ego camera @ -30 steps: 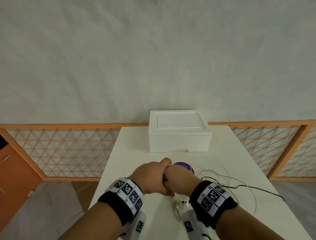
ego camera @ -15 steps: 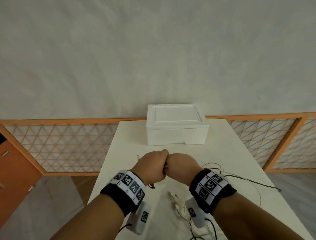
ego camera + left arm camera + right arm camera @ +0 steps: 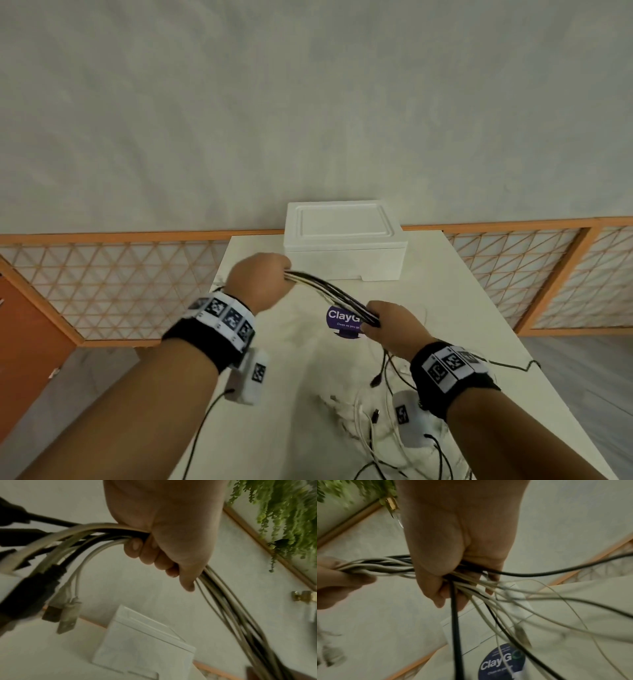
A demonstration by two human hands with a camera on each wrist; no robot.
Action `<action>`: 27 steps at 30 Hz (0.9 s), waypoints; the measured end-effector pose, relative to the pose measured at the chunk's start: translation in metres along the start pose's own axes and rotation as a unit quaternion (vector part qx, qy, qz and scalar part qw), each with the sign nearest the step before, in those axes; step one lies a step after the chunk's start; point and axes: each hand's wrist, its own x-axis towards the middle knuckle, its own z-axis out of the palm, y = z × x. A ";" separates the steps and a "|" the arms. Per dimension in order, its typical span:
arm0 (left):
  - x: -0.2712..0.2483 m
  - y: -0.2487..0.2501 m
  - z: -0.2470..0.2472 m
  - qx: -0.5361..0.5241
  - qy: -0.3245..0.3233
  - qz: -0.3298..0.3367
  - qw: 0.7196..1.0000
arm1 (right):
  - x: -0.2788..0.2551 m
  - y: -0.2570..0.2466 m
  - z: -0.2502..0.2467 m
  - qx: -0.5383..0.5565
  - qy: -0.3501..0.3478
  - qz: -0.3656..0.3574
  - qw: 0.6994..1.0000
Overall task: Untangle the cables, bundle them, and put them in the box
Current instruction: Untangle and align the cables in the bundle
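Gripping one bunch of black and white cables (image 3: 334,295) above the tabletop (image 3: 455,308), the left hand (image 3: 257,281) and right hand (image 3: 394,323) are fisting around it, apart. Loose ends are trailing at 5 o'clock. The white box (image 3: 344,245), lid on, is sitting at 12 o'clock; a purple sticker (image 3: 342,320) is lying beneath.

Blur and cropped edges are swallowing parts of the cables (image 3: 330,294)

Connector ends (image 3: 59,613) are smearing in the left wrist view; loose strands are running off the head view's bottom edge; the right hand (image 3: 388,323) is covering part of the purple sticker (image 3: 342,322), cutting its lettering short.
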 end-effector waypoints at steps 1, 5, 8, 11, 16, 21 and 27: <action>0.004 -0.007 -0.008 -0.009 0.013 -0.023 1.000 | -0.001 0.011 -0.001 0.007 0.008 0.012 1.000; 0.019 -0.022 -0.028 -0.006 0.047 -0.071 0.996 | 0.000 0.043 -0.008 0.045 0.054 0.041 0.997; 0.026 -0.016 -0.029 -0.028 0.053 -0.089 0.994 | 0.008 0.047 -0.028 0.052 0.070 0.032 0.996; 0.029 -0.010 -0.026 -0.063 0.069 -0.107 0.990 | 0.015 0.049 -0.054 0.067 0.066 0.012 0.995; 0.038 -0.009 -0.026 -0.118 0.125 -0.134 0.976 | 0.021 0.078 -0.053 0.085 -0.039 0.035 0.995; 0.038 -0.027 -0.025 -0.111 0.133 -0.165 0.971 | 0.004 0.116 -0.022 0.172 -0.006 0.112 0.979; 0.037 -0.027 -0.016 -0.132 0.110 -0.187 0.967 | 0.013 0.116 -0.078 -0.086 0.068 0.082 0.991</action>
